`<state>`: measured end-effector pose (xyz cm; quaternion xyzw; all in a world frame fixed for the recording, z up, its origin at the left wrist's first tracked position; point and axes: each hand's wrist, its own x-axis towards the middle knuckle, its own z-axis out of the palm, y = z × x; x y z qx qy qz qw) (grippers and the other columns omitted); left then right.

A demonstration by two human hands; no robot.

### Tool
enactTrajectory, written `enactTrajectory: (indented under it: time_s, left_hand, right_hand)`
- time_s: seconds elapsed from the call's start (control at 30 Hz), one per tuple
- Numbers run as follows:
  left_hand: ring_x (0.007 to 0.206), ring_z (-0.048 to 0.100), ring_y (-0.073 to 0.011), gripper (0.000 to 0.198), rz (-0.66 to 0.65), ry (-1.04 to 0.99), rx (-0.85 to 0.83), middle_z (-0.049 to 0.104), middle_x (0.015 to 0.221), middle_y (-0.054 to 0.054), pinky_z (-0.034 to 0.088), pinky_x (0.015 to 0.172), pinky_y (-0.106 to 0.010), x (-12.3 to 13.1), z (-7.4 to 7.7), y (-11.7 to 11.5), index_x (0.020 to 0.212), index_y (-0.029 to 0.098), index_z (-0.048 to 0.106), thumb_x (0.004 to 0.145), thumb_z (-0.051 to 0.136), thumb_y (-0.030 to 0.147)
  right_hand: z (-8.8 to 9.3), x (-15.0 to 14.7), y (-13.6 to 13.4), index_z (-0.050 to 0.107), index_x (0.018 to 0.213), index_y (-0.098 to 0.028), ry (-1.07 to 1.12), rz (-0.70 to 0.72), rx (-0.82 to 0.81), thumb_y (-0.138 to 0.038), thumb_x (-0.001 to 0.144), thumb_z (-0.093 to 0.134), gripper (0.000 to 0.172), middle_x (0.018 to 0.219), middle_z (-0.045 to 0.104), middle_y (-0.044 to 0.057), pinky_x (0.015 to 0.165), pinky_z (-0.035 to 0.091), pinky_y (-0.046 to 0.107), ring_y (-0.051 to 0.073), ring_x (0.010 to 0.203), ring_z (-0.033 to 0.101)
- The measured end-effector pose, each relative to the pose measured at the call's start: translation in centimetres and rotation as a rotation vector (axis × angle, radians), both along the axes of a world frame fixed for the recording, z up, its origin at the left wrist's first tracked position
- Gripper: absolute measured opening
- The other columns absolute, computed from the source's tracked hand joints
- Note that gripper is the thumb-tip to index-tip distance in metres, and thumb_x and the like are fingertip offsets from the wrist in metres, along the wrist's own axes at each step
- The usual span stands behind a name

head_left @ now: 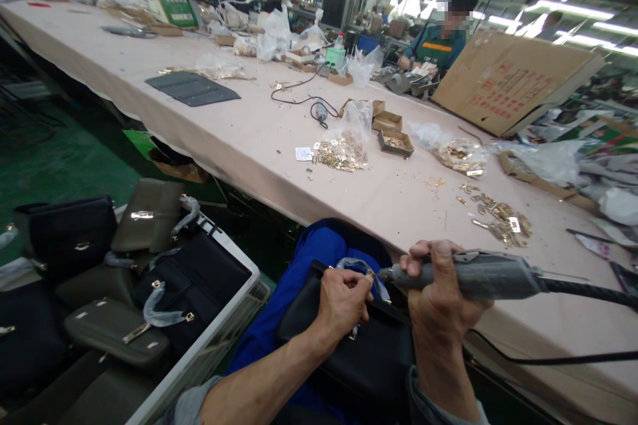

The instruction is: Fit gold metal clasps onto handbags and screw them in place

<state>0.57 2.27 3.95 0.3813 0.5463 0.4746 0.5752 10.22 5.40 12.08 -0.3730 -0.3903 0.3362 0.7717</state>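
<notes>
A black handbag [369, 358] rests on my lap over blue cloth [299, 279], below the table's near edge. My left hand [343, 302] pinches a small metal fitting at the bag's top, by its plastic-wrapped handle [356, 264]. My right hand [438, 292] grips a grey electric screwdriver [478, 275] held level, its tip pointing left at the fitting. A black cable [593, 292] runs off the tool to the right.
A bin [224, 325] at lower left holds several black and olive handbags. On the long table [239, 139] lie piles of gold hardware [341, 154], small boxes [395, 142], plastic bags and a large cardboard box [513, 80]. Other people sit at the far side.
</notes>
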Motion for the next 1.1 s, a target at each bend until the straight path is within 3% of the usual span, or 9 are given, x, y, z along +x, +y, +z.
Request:
enactTrajectory:
  time_s: [0.27,0.5,0.77,1.1]
  left_hand:
    - [0.029,0.049,-0.0108,0.037,-0.004,-0.029,-0.008,0.058,0.037,-0.001,0.036,0.035,-0.018,-0.1,0.0,0.0,0.057,0.015,0.069,0.088,0.063,0.034]
    - [0.029,0.048,-0.0098,0.036,0.002,-0.026,-0.008,0.057,0.037,0.0,0.038,0.036,-0.018,-0.1,-0.3,0.1,0.058,0.015,0.069,0.088,0.064,0.036]
    - [0.03,0.049,-0.0104,0.036,-0.006,-0.017,-0.01,0.057,0.037,-0.001,0.039,0.038,-0.019,-0.3,0.3,0.0,0.058,0.015,0.069,0.087,0.063,0.036]
    - [0.03,0.048,-0.0109,0.035,0.001,-0.033,-0.012,0.056,0.036,0.0,0.037,0.036,-0.019,-0.2,0.2,0.0,0.057,0.016,0.068,0.085,0.062,0.034]
  right_hand:
    - [0.1,-0.1,-0.9,0.062,0.084,-0.017,-0.058,0.054,0.007,-0.02,0.092,0.07,0.011,0.074,0.064,0.001,0.057,0.049,0.029,0.01,0.051,0.053]
    - [-0.1,-0.2,-1.9,0.062,0.078,-0.017,-0.094,0.01,0.023,-0.023,0.096,0.065,0.018,0.075,0.063,0.001,0.059,0.05,0.031,0.011,0.052,0.054]
    - [-0.2,-0.3,-2.3,0.061,0.078,-0.018,-0.078,-0.026,0.025,-0.023,0.095,0.063,0.018,0.076,0.063,0.001,0.059,0.051,0.032,0.011,0.052,0.053]
    - [-0.8,-0.4,-2.7,0.068,0.082,-0.015,-0.23,0.028,0.09,-0.023,0.095,0.064,0.015,0.073,0.063,0.003,0.056,0.051,0.032,0.012,0.051,0.054]
